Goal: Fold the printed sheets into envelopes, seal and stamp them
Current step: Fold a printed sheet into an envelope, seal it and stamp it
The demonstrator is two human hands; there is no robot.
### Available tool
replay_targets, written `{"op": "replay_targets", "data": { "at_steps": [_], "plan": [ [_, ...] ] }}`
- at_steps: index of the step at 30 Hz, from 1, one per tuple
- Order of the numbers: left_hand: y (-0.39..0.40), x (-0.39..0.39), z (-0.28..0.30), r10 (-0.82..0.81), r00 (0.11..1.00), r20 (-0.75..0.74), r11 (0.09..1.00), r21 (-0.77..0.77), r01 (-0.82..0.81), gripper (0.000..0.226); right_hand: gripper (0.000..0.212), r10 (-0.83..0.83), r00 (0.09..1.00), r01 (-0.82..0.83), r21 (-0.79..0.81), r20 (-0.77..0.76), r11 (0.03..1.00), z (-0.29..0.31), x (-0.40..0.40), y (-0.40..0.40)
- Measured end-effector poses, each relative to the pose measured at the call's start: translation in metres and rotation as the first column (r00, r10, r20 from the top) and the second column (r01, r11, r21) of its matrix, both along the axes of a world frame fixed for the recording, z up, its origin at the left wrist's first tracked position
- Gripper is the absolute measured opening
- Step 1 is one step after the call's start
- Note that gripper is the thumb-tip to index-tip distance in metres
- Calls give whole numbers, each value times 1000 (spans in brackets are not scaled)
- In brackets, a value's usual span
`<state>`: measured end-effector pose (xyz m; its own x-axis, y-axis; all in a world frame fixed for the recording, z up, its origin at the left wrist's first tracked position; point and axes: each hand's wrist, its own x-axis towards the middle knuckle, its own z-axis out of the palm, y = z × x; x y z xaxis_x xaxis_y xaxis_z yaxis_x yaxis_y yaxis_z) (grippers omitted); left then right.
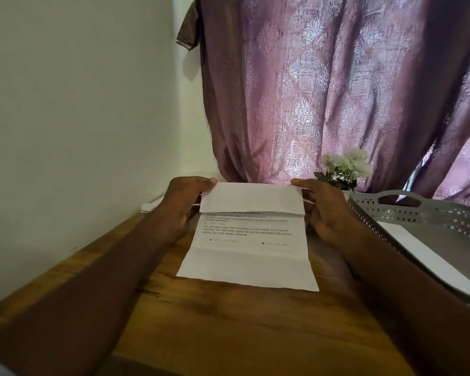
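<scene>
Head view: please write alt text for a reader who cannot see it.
Left hand and right hand pinch the far edge of a printed sheet, folding it toward the person on a wooden table. A grey tray lies at right.

A wooden table (228,321) with a warm brown grain carries everything. At its middle lies a printed sheet (247,256), its near part flat on the wood and its far part folded over toward the viewer. To the right sits a grey perforated tray (418,213) with a white sheet inside, a small pot of pale flowers (342,169) stands at the far edge, and some white paper (151,206) lies at the far left corner.
</scene>
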<state>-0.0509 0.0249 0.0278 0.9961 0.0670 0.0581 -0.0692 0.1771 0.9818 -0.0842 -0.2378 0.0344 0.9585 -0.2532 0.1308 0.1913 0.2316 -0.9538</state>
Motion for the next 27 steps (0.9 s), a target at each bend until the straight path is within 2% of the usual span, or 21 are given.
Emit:
{"op": "replay_targets", "data": {
  "at_steps": [3, 10, 12, 15, 18, 21, 22, 24, 27],
  "plan": [
    [0, 1, 0, 9, 999, 37, 1000, -11, -9, 24, 15, -2, 1000, 3, -74, 17, 997, -2, 1, 2],
    [8, 11, 0, 96, 995, 6, 981, -171, -94, 33, 18, -60, 997, 61, -19, 49, 998, 0, -1, -1],
    [12, 15, -1, 46, 999, -3, 993, -105, -46, 49, 18, -53, 998, 53, 0, 44, 999, 0, 0, -2],
    [13, 14, -1, -172, 985, -31, 982, 67, 174, 70, 18, -73, 996, 73, 4, 49, 997, 0, 0, -3],
    [10, 15, -7, -288, 958, -4, 951, 116, 287, 62, 20, -101, 993, 102, -14, 57, 995, -2, 2, -5],
    [10, 17, -12, -364, 931, 41, 931, 28, 363, 49, 38, -37, 999, 38, -53, 28, 998, -1, 0, -4],
    [11, 18, -12, -358, 932, 54, 934, 10, 358, 47, 46, 24, 1000, -23, -78, 0, 997, -1, -2, -1],
    [10, 19, -11, -305, 950, 71, 952, -3, 306, 44, 48, 147, 989, -149, -73, -34, 986, -4, -7, 4],
    [9, 17, -11, -284, 957, 63, 958, -34, 286, 41, 46, 170, 985, -172, -55, -30, 984, -8, -10, 7]
  ]
}}
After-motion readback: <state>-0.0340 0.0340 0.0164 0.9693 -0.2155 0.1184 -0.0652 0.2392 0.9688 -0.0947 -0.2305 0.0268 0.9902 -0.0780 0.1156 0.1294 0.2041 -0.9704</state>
